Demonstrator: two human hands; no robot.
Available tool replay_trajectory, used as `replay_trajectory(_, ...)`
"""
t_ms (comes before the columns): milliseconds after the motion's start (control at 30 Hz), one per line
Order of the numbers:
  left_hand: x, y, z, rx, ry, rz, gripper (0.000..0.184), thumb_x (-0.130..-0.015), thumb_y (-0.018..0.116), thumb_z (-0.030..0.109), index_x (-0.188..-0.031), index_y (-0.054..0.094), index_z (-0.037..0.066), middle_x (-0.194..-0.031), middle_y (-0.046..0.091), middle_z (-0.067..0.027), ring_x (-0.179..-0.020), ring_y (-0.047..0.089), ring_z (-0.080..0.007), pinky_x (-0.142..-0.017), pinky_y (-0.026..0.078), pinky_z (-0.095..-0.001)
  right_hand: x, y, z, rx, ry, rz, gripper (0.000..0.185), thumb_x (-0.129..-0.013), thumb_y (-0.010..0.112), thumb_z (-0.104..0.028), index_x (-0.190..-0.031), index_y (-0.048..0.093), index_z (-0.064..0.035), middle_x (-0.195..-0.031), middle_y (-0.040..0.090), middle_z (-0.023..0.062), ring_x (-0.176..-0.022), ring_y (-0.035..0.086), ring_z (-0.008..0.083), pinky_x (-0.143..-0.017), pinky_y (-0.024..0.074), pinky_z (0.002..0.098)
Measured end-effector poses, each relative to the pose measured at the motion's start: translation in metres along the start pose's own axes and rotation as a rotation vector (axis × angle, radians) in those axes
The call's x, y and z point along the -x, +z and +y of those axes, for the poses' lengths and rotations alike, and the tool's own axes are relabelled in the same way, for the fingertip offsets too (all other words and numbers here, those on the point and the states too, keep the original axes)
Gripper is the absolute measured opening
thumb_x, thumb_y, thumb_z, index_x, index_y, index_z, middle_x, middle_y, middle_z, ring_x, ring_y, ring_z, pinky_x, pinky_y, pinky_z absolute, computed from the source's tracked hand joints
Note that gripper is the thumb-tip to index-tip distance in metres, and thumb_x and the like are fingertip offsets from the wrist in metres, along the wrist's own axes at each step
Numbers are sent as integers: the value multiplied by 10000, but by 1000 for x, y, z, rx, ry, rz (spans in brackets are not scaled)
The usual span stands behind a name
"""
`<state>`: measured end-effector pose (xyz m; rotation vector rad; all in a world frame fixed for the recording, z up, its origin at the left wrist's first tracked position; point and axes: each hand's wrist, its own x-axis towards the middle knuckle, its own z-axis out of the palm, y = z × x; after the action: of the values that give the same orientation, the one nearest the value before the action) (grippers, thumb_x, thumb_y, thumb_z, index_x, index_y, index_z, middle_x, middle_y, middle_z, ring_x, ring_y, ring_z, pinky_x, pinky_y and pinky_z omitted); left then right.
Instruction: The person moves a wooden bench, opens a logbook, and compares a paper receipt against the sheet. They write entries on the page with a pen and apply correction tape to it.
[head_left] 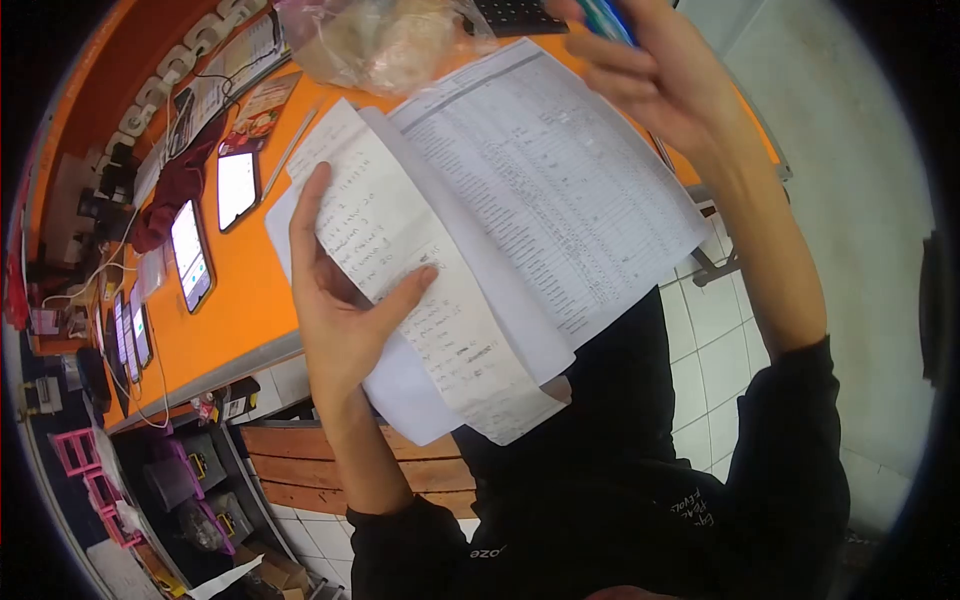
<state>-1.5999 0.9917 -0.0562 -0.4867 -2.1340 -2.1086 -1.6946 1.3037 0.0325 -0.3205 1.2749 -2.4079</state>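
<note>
Our left hand grasps a long white handwritten paper strip over printed white sheets; our right hand holds a shiny blue-green object.

The single head-worn view looks forward and steeply down over the desk close by.

We hold a long, creased strip of handwritten paper slantwise in our left hand, overlapping the printed sheet that reaches past the table's edge; our right hand grips a shiny blue object, partly hidden.
</note>
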Motion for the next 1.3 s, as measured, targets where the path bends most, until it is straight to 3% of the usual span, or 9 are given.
replay_trajectory(67, 0, 1, -1, 17, -25, 21, 1093, -683, 835, -130, -1629, 323, 65, -1476, 541, -198, -1320, 600, -287, -1127, 493, -416, 42, -15, -9, 49, 172, -116, 245, -1063, 602, -298, -1104, 635, -59, -850, 670, 45, -710, 632, 189, -591, 494, 348)
replay_trajectory(167, -1, 2, 0, 9, -53, 47, 1101, -658, 861, -91, -1625, 359, 68, -1493, 542, -195, -1336, 589, -286, -1153, 456, -418, 82, -29, 31, 561, 39, 185, 214, -1038, 619, -286, -1046, 680, -80, -856, 687, 48, -654, 568, 77, -584, 441, 236)
replay_trajectory(233, -1, 2, -1, -15, -58, 48, 1102, -657, 861, -90, -1626, 358, 65, -1496, 540, -196, -1341, 584, -287, -1157, 451, -417, 98, -18, 46, 709, -124, 508, 187, -1057, 611, -291, -1029, 673, -117, -775, 645, 22, -556, 470, 28, -498, 317, 190)
replay_trajectory(367, -3, 1, -4, -83, 11, 22, 1082, -701, 843, -124, -1629, 320, 66, -1452, 548, -201, -1296, 613, -287, -1101, 516, -414, 122, -36, 42, 706, -71, 415, 189, -1056, 643, -303, -1043, 676, -118, -759, 632, 13, -491, 429, 34, -481, 300, 202)
replay_trajectory(467, -2, 1, -3, -110, -5, 37, 1090, -696, 853, -108, -1632, 322, 67, -1460, 541, -198, -1305, 600, -286, -1113, 495, -411, 130, -51, 49, 876, -82, 616, 243, -1026, 715, -344, -1106, 723, -115, -735, 636, 3, -465, 412, 43, -470, 300, 216)
replay_trajectory(667, -2, 3, -5, -164, -3, 62, 1102, -667, 867, -85, -1629, 351, 64, -1471, 526, -185, -1332, 563, -284, -1147, 445, -413, 124, -74, 60, 686, -253, 589, 319, -987, 770, -412, -1117, 776, -121, -697, 623, -26, -526, 482, 46, -491, 329, 213)
replay_trajectory(767, -2, 3, -6, -176, -7, 85, 1105, -657, 888, -45, -1624, 363, 61, -1481, 520, -170, -1338, 555, -282, -1155, 434, -412, 113, -76, 63, 631, -247, 640, 275, -1010, 751, -325, -1132, 732, -79, -743, 581, -39, -582, 451, 39, -507, 344, 218)
replay_trajectory(967, -1, 2, -7, -229, -20, 108, 1125, -646, 922, 41, -1623, 366, 51, -1498, 508, -152, -1348, 545, -278, -1168, 413, -413, 95, -84, 67, 967, -436, 524, 398, -991, 738, -497, -1129, 763, -125, -811, 667, 1, -670, 596, 61, -599, 440, 224)
replay_trajectory(1300, -2, 3, -9, -288, -1, 129, 1143, -649, 920, 89, -1639, 350, 56, -1533, 504, -166, -1370, 532, -283, -1181, 387, -413, 96, -92, 65, 1133, -267, 384, 346, -1039, 649, -465, -1140, 698, -138, -861, 633, 24, -716, 610, 95, -624, 440, 257)
